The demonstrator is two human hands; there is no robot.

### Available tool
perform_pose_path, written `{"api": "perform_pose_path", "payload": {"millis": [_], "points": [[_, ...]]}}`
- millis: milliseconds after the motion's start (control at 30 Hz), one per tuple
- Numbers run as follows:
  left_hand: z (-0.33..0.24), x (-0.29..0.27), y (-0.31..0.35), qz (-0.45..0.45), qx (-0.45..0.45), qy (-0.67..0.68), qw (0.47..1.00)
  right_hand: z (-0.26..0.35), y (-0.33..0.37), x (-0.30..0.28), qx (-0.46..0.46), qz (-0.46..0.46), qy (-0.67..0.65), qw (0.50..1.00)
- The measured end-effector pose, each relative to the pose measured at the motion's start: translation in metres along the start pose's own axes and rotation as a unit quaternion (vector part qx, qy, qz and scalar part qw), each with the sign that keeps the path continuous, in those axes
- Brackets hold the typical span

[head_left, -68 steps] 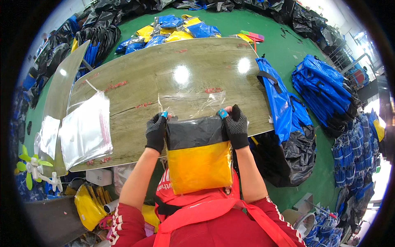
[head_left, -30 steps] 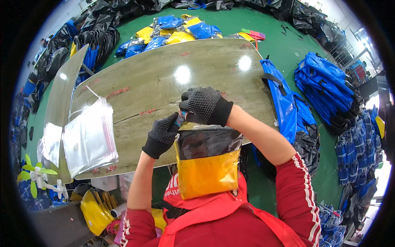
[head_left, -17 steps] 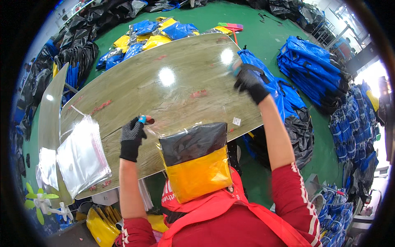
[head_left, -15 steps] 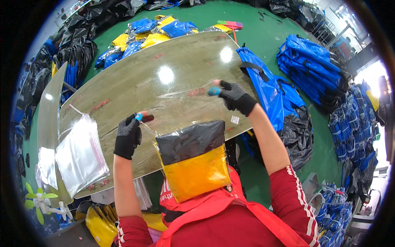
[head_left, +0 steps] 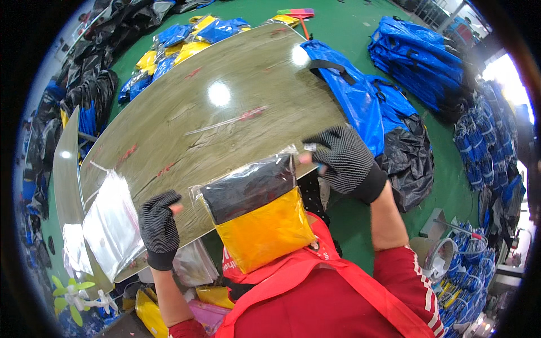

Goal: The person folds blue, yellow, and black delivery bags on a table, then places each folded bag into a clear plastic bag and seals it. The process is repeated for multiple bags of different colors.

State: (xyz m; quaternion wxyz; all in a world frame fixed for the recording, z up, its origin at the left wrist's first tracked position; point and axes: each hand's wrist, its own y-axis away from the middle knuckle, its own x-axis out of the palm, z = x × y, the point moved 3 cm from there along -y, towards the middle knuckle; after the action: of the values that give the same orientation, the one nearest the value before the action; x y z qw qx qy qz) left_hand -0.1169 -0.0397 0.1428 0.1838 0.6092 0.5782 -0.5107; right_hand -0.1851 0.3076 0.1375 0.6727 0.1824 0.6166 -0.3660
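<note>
A clear plastic bag (head_left: 259,225) with folded black and yellow sheeting inside hangs over the near table edge, against my front. My left hand (head_left: 160,228), in a black dotted glove, is left of the bag and apart from it; its fingers are loosely bent, with one bare tip showing and nothing held. My right hand (head_left: 345,163), gloved the same way, is close to the bag's upper right corner. Its fingers are bent and a little apart, slightly blurred. Beside those fingertips is a small white label (head_left: 309,147), apparently on the table.
Clear plastic sleeves (head_left: 110,222) lie at the left end of the brown table (head_left: 242,96). Blue and yellow packed bags (head_left: 189,42) lie beyond its far edge. Blue and black bags (head_left: 366,112) rest against its right side. A small green fan (head_left: 70,293) stands lower left.
Both hands have moved back toward me, the left one lower and the right one down to the bag's corner. The view has shifted a little.
</note>
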Motion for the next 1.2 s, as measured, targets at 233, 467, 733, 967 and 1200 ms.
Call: {"api": "perform_pose_path", "payload": {"millis": [233, 467, 733, 967, 1200], "points": [[0.03, 0.128, 0.024, 0.047, -0.369, 0.334, 0.866, 0.007, -0.016, 0.046, 0.053, -0.175, -0.099, 0.978], [0.106, 0.105, -0.027, 0.093, -0.266, 0.565, 0.775, -0.227, 0.084, 0.098, 0.393, -0.056, 0.205, 0.895], [0.122, 0.038, -0.122, 0.006, -0.05, 0.009, 0.999, -0.057, 0.028, -0.038, 0.085, -0.261, -0.156, 0.949], [0.131, 0.02, -0.129, 0.375, -0.255, 0.686, 0.569, 0.172, 0.067, 0.135, -0.356, -0.017, -0.351, 0.866], [0.196, -0.011, -0.039, 0.066, -0.235, 0.45, 0.859, 0.081, 0.06, 0.028, 0.009, -0.011, -0.419, 0.908]]}}
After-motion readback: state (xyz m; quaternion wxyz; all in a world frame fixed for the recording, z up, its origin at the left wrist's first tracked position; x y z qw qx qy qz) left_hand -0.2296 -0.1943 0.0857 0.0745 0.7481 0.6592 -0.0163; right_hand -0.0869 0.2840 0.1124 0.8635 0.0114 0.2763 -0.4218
